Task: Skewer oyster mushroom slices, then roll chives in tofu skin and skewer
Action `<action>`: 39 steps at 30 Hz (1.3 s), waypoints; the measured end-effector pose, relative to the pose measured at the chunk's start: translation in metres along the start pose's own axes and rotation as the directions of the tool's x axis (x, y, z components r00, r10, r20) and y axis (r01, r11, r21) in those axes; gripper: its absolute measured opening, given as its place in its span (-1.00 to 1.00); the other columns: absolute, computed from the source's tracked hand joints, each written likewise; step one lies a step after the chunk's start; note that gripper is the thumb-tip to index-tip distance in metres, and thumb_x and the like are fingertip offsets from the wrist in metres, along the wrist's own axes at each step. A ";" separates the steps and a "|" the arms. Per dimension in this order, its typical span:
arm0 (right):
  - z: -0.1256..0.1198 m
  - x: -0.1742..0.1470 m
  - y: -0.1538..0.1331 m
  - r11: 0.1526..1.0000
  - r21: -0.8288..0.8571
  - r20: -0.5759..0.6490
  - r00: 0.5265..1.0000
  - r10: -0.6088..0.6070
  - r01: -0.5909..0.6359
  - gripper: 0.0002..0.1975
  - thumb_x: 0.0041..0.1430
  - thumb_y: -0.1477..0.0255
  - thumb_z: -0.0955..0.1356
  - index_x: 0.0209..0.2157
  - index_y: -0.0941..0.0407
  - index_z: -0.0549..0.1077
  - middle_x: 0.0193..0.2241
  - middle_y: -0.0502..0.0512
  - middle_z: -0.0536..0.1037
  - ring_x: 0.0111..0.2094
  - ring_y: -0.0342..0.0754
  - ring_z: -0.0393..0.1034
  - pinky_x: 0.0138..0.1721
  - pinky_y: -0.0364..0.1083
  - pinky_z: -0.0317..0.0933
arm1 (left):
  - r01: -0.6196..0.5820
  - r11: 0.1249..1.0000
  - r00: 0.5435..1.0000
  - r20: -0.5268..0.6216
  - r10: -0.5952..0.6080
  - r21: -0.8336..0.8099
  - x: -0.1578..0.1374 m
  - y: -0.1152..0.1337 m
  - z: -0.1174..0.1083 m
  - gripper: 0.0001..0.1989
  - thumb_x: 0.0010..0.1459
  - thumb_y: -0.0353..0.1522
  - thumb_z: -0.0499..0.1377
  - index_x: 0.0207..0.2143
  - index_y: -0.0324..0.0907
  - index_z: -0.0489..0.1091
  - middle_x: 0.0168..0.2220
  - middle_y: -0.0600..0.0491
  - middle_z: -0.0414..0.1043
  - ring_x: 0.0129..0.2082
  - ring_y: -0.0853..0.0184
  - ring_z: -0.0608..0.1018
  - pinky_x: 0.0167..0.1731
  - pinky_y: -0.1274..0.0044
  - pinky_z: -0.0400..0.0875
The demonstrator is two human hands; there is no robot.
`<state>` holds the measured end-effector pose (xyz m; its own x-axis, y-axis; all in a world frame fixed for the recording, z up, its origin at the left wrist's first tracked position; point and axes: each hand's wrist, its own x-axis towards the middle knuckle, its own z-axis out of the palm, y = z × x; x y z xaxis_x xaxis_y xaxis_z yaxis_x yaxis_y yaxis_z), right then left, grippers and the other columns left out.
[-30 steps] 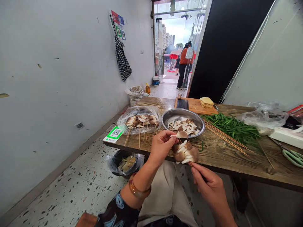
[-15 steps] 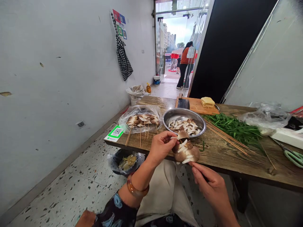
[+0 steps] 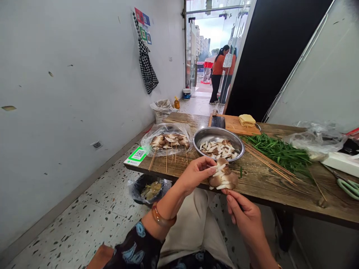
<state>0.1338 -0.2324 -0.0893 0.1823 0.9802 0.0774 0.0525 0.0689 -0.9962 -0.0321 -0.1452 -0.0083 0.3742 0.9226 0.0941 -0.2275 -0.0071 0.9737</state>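
Observation:
Several oyster mushroom pieces [image 3: 223, 178] are threaded on a wooden skewer [image 3: 227, 191], held just over the table's front edge. My right hand [image 3: 243, 210] is closed on the lower end of that skewer. At the upper left of the stack, my left hand [image 3: 199, 171] pinches a mushroom piece between thumb and fingers. Just beyond lies a steel bowl [image 3: 242, 145] of loose mushroom pieces [image 3: 218, 148]. Finished-looking mushroom skewers [image 3: 169, 141] rest on a clear plastic bag [image 3: 148, 139] to the left, their sticks pointing toward me.
Bare skewers [image 3: 269, 163] and green chives [image 3: 280, 151] lie right of the bowl. Behind are a cleaver [image 3: 218, 122] and a cutting board [image 3: 234, 127] with tofu sheets [image 3: 246, 120]. Scissors [image 3: 347, 187] sit far right. A lined bin [image 3: 148, 188] stands below the table's left end.
My left hand has moved slightly right and down, bringing the top mushroom piece closer against the stack. My right hand still grips the skewer. The person by the door has shifted.

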 end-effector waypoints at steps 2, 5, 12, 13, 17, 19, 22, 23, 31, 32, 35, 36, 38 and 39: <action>0.000 0.000 0.006 0.998 0.054 -0.005 1.000 0.021 -0.020 -0.67 0.12 0.23 0.36 -0.17 0.12 0.58 -0.67 -0.10 0.32 -0.72 -0.25 0.12 -0.72 -0.24 0.05 | 0.048 0.990 0.998 -0.023 -0.051 -0.131 0.001 -0.004 0.000 -0.67 -0.07 -0.18 0.32 -0.28 -0.21 0.49 -0.32 0.02 0.48 -0.38 0.43 0.45 -0.36 0.62 0.28; 0.001 0.001 0.010 0.997 0.082 -0.007 1.000 0.013 -0.012 -0.68 0.14 0.22 0.36 -0.18 0.14 0.58 -0.67 -0.10 0.32 -0.71 -0.26 0.11 -0.71 -0.25 0.04 | 0.093 0.969 0.994 -0.040 -0.105 -0.228 0.003 -0.008 0.000 -0.56 0.01 -0.05 0.23 -0.22 -0.22 0.49 -0.25 -0.06 0.50 -0.30 0.37 0.48 -0.31 0.57 0.32; 0.001 0.001 0.007 1.000 -0.012 -0.010 1.000 0.003 -0.004 -0.68 0.13 0.25 0.35 -0.18 0.15 0.58 -0.66 -0.09 0.33 -0.71 -0.26 0.13 -0.68 -0.23 0.06 | 0.096 0.994 0.991 -0.092 -0.100 -0.051 0.004 -0.014 0.006 -0.65 -0.09 -0.15 0.32 -0.35 -0.25 0.53 -0.47 0.09 0.43 -0.49 0.48 0.34 -0.44 0.63 0.18; 0.000 0.001 0.007 1.000 -0.019 -0.006 1.000 0.002 -0.002 -0.67 0.14 0.24 0.35 -0.18 0.15 0.58 -0.66 -0.09 0.33 -0.71 -0.26 0.13 -0.68 -0.23 0.06 | 0.095 0.995 0.990 -0.104 -0.099 -0.044 0.004 -0.014 0.007 -0.66 -0.09 -0.16 0.32 -0.35 -0.25 0.54 -0.48 0.09 0.42 -0.50 0.48 0.33 -0.45 0.62 0.17; -0.001 0.001 0.009 0.999 -0.035 0.013 1.000 -0.014 0.014 -0.66 0.14 0.22 0.35 -0.17 0.15 0.58 -0.65 -0.09 0.34 -0.70 -0.25 0.13 -0.67 -0.23 0.05 | 0.095 0.995 0.987 -0.125 -0.096 -0.009 0.006 -0.011 0.006 -0.71 -0.10 -0.22 0.32 -0.40 -0.28 0.54 -0.53 0.11 0.39 -0.53 0.49 0.30 -0.46 0.61 0.14; -0.001 0.001 0.010 0.999 -0.027 0.016 1.000 -0.018 0.018 -0.65 0.15 0.22 0.35 -0.16 0.15 0.58 -0.65 -0.09 0.33 -0.70 -0.26 0.13 -0.67 -0.23 0.05 | 0.093 0.995 0.989 -0.119 -0.089 0.026 0.008 -0.009 0.007 -0.74 -0.11 -0.24 0.32 -0.43 -0.29 0.53 -0.55 0.12 0.38 -0.54 0.50 0.29 -0.47 0.61 0.13; 0.001 0.001 0.012 1.000 -0.003 0.007 1.000 -0.015 0.015 -0.65 0.15 0.22 0.34 -0.16 0.15 0.58 -0.66 -0.10 0.32 -0.71 -0.27 0.12 -0.67 -0.23 0.04 | 0.086 0.995 0.991 -0.106 -0.081 0.043 0.010 -0.007 0.008 -0.74 -0.12 -0.24 0.33 -0.45 -0.29 0.53 -0.54 0.11 0.39 -0.54 0.50 0.29 -0.46 0.61 0.13; 0.001 0.001 0.013 1.000 0.005 0.003 1.000 -0.013 0.013 -0.65 0.15 0.22 0.34 -0.16 0.15 0.58 -0.67 -0.10 0.32 -0.71 -0.27 0.12 -0.67 -0.23 0.05 | 0.091 0.996 0.991 -0.097 -0.088 0.025 0.011 -0.007 0.008 -0.72 -0.11 -0.23 0.33 -0.43 -0.29 0.53 -0.52 0.11 0.40 -0.53 0.50 0.30 -0.45 0.61 0.13; 0.003 -0.001 0.012 1.000 0.011 0.011 1.000 -0.007 0.007 -0.64 0.13 0.21 0.35 -0.16 0.15 0.59 -0.68 -0.10 0.32 -0.71 -0.26 0.13 -0.68 -0.23 0.06 | 0.159 0.984 0.984 -0.065 -0.165 -0.082 0.009 -0.014 0.012 -0.54 -0.11 -0.07 0.31 -0.31 -0.28 0.55 -0.44 0.03 0.46 -0.50 0.46 0.36 -0.46 0.61 0.15; 0.003 -0.001 0.012 1.000 0.006 0.013 1.000 -0.004 0.003 -0.64 0.12 0.21 0.35 -0.16 0.15 0.59 -0.68 -0.09 0.33 -0.71 -0.25 0.13 -0.68 -0.23 0.06 | 0.150 0.985 0.986 -0.065 -0.156 -0.082 0.007 -0.015 0.014 -0.55 -0.11 -0.08 0.32 -0.33 -0.29 0.55 -0.47 0.05 0.45 -0.52 0.48 0.34 -0.47 0.62 0.13; 0.003 -0.001 0.014 1.000 -0.017 0.009 1.000 0.000 0.000 -0.65 0.11 0.20 0.36 -0.19 0.14 0.60 -0.67 -0.07 0.38 -0.71 -0.24 0.16 -0.68 -0.23 0.11 | 0.117 0.991 0.988 -0.095 -0.124 -0.071 0.004 -0.019 0.018 -0.58 -0.14 -0.10 0.34 -0.38 -0.30 0.56 -0.52 0.08 0.41 -0.54 0.50 0.31 -0.47 0.63 0.12; 0.002 -0.002 0.014 0.999 -0.032 0.000 1.000 -0.005 0.005 -0.66 0.11 0.20 0.36 -0.20 0.13 0.61 -0.66 -0.06 0.40 -0.71 -0.23 0.18 -0.68 -0.22 0.13 | 0.116 0.991 0.987 -0.104 -0.122 -0.063 0.004 -0.019 0.020 -0.58 -0.15 -0.11 0.34 -0.39 -0.31 0.55 -0.53 0.08 0.40 -0.54 0.50 0.31 -0.47 0.63 0.12; 0.000 -0.003 0.015 0.996 -0.080 -0.030 0.999 -0.035 0.033 -0.67 0.10 0.20 0.36 -0.23 0.12 0.62 -0.64 -0.03 0.45 -0.70 -0.20 0.22 -0.68 -0.21 0.16 | 0.126 0.991 0.985 -0.112 -0.131 -0.047 0.003 -0.018 0.024 -0.58 -0.17 -0.11 0.35 -0.41 -0.31 0.55 -0.53 0.09 0.39 -0.55 0.50 0.30 -0.49 0.62 0.11; -0.001 -0.004 0.015 0.992 -0.109 -0.050 0.997 -0.061 0.055 -0.67 0.10 0.20 0.35 -0.24 0.11 0.62 -0.64 -0.01 0.47 -0.69 -0.18 0.25 -0.67 -0.21 0.18 | 0.135 0.990 0.984 -0.112 -0.138 -0.038 0.003 -0.018 0.026 -0.58 -0.17 -0.11 0.35 -0.42 -0.32 0.55 -0.54 0.09 0.38 -0.56 0.51 0.28 -0.50 0.62 0.10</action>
<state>0.1348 -0.2357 -0.1046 0.2279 0.9636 0.1400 0.1696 0.1023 -0.9802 -0.0032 -0.1525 -0.0198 0.2987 0.9521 -0.0654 -0.2086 0.1320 0.9691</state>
